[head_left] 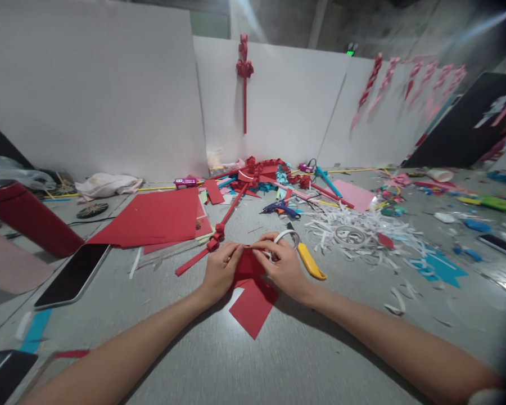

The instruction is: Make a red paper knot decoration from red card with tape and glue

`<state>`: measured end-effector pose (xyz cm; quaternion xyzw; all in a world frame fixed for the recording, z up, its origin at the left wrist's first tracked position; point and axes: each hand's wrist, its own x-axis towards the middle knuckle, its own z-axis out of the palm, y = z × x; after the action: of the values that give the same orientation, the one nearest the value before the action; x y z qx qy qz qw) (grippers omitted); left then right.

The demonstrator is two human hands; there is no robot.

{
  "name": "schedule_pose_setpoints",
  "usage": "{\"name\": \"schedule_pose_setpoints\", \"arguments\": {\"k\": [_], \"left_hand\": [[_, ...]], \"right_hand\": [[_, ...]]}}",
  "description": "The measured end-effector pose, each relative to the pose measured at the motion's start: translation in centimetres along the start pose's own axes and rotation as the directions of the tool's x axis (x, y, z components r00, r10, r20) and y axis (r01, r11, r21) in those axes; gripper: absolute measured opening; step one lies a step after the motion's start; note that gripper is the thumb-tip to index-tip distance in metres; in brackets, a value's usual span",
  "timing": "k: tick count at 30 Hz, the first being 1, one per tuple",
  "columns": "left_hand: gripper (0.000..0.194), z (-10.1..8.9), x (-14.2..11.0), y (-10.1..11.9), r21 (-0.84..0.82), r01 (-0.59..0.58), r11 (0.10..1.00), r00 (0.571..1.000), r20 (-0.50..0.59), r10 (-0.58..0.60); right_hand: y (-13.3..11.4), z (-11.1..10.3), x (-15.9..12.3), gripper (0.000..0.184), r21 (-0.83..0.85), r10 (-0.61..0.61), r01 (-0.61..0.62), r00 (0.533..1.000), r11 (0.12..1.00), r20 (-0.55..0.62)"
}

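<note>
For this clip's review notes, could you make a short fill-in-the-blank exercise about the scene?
The left hand and right hand both pinch paper coloured ____.
The slim tool beside the right hand is mostly ____.
From the wearer's view, the large red sheet lies to the ____ of the glue gun.
The glue gun is coloured blue and ____.

Missing words: red; yellow; left; orange.
</note>
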<state>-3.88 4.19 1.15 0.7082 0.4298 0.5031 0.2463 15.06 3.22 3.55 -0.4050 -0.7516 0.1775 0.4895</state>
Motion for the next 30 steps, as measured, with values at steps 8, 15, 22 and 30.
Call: {"name": "schedule_pose_setpoints", "arguments": {"k": [8, 15, 22, 30], "left_hand": [[0.033, 0.1, 0.0, -0.3, -0.058, 0.075, 0.995, 0.996, -0.044, -0.078], [0.037, 0.1, 0.2, -0.4, -0.127, 0.151, 0.980, 0.986, -0.049, -0.159], [0.041, -0.1, 0.5, -0.6, -0.186, 0.212, 0.959, 0.967, -0.104, -0.234], [0.043, -0.1, 0.9, -1.0, -0.326, 0.249, 0.912, 0.953, -0.082, -0.290]], "right_hand": [[0.8, 0.4, -0.6, 0.041, -0.041, -0.019, 0.021, 0.999, 0.999, 0.046], [0.6, -0.6, 0.2, 0.067, -0.206, -0.021, 0.037, 0.996, 0.978, 0.081], [0.2, -1.3, 0.4, 0.046, -0.318, 0.065, -0.029, 0.992, 0.948, 0.104], [1.0, -2.0, 1.3, 0.050, -0.327, 0.038, 0.000, 0.993, 0.945, 0.111]]}}
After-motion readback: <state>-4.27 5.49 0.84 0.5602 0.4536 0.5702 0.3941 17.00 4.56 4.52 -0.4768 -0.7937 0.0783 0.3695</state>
